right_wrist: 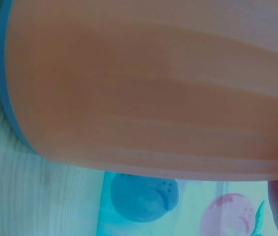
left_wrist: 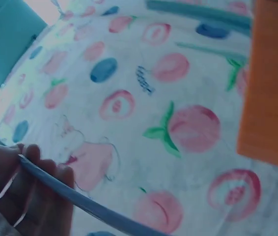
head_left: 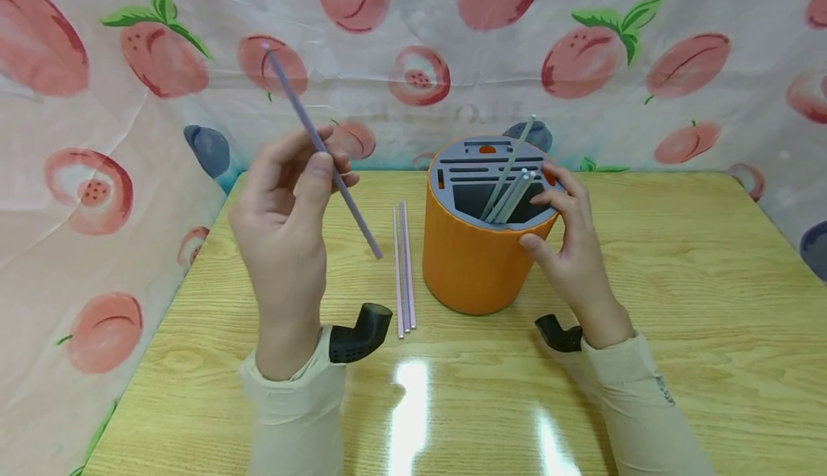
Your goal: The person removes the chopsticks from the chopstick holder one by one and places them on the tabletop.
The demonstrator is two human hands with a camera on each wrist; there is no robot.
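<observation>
In the head view my left hand (head_left: 291, 196) pinches a slim purple stick (head_left: 349, 199) between thumb and fingers. The stick slants in the air, its lower end to the right. The left wrist view shows the same stick (left_wrist: 80, 196) running across the fingers. My right hand (head_left: 571, 239) grips the rim of an orange round holder (head_left: 478, 268), thumb on the side and fingers over the top. Several pale green sticks (head_left: 517, 199) lean in the open compartment of its grey slotted lid (head_left: 468, 167). In the right wrist view the holder's wall (right_wrist: 144, 98) fills most of the picture.
A few pinkish-purple sticks (head_left: 405, 275) lie side by side on the wooden table (head_left: 678, 304), left of the holder. A fruit-patterned cloth (head_left: 362, 88) hangs behind the table and along its left side. Black curved pieces (head_left: 362, 334) sit at both wrists.
</observation>
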